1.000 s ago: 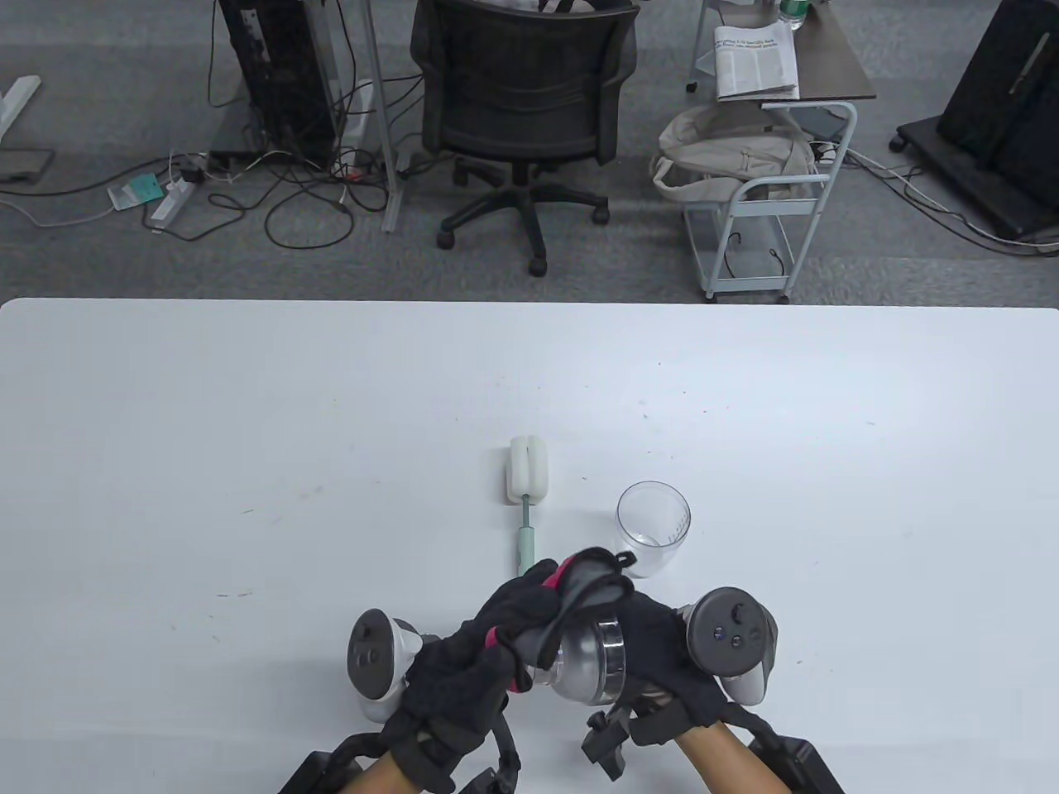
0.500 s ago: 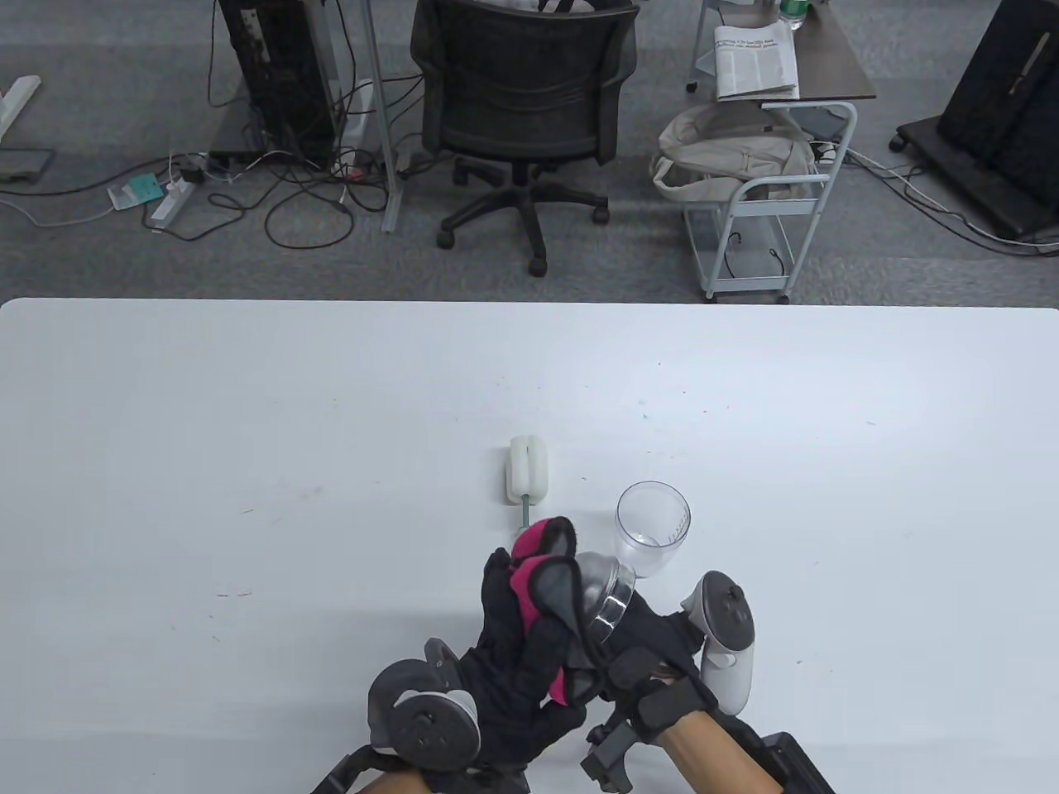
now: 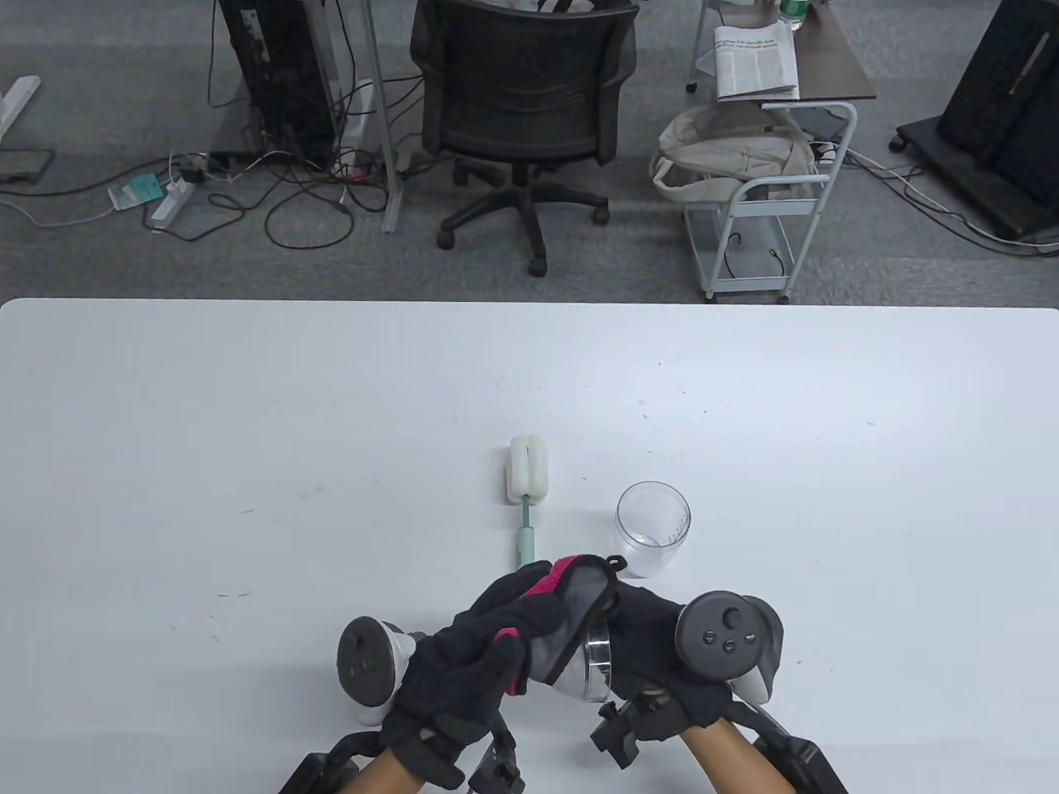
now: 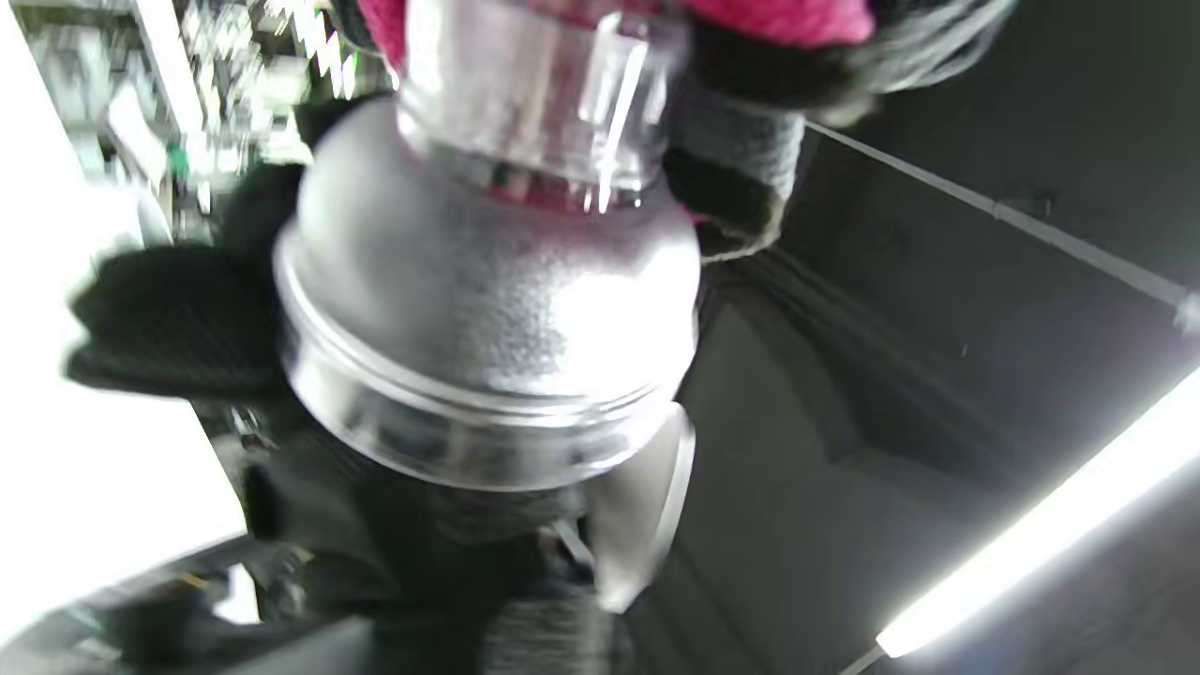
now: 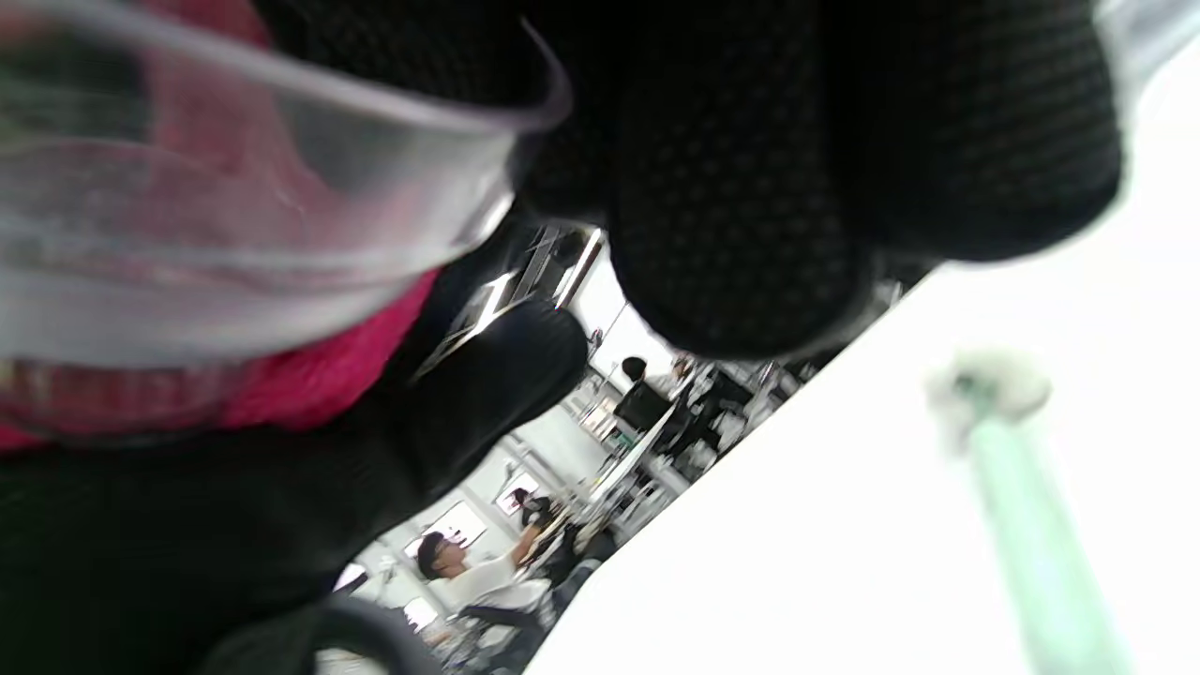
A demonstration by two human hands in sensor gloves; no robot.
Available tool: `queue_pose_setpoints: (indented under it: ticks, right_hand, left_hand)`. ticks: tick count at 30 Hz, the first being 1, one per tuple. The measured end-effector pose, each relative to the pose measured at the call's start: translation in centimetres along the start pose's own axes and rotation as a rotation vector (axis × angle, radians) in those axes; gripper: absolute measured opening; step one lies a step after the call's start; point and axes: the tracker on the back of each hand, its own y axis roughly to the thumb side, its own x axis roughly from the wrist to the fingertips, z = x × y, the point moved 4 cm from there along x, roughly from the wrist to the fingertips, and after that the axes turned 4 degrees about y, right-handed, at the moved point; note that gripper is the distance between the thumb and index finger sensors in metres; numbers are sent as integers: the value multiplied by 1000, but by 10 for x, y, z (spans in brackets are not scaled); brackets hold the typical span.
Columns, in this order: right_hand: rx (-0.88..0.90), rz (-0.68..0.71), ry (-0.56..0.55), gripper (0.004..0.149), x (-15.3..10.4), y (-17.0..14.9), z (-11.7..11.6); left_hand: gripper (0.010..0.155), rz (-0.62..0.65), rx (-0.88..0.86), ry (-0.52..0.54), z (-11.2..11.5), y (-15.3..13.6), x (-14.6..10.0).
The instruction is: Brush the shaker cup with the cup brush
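The clear shaker cup [image 3: 652,525] stands upright on the white table [image 3: 248,430]. The cup brush [image 3: 527,488], with a white sponge head and a green handle, lies to its left. The handle also shows blurred in the right wrist view [image 5: 1031,534]. Both hands hold the silver shaker lid [image 3: 583,666] above the table's front edge. My left hand [image 3: 488,628] wraps a pink and grey cloth [image 3: 571,600] over the lid's narrow end. My right hand [image 3: 654,637] grips the wide end. The left wrist view shows the lid's silver dome [image 4: 487,309] close up.
Beyond the table's far edge are an office chair [image 3: 521,99], a small metal cart [image 3: 769,207] and floor cables [image 3: 289,190]. The cup and brush stand just past my hands.
Half a second ago the hands were twisted, with the left palm turned up and the lid pointing away. Now they have rolled back, and the lid lies sideways. Cup and brush have not moved.
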Motion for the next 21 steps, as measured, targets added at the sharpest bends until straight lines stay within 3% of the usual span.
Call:
queue_pose_setpoints:
  ticks: [3,6,9,11,13,15,21]
  right_hand:
    - [65,-88,-85,38,-3,-10,7]
    - [214,-212,-87,37,-6,-28,5]
    - [531,-314,-3,37,-7,-42,-8]
    - [722,-348,98,37,-8,-46,-22]
    - [870,-334,186,37,-9,-43,-35]
    - [977,-280,231,37,-8,-37,-45]
    - [842,-158,173,37,-6,-26,-48]
  left_hand:
    - [46,104,221,-33,6,11,-1]
    - [67,209,551,-102,18,22,-3]
    - [68,276,802,-135,30,29,-7]
    - [65,316,862,-120,36,33,-9]
    - [62,329,836,-107,39,33,-10]
    - [62,321,692,-99,38,30,-9]
    - [77,144,170,-102,30,14,-4]
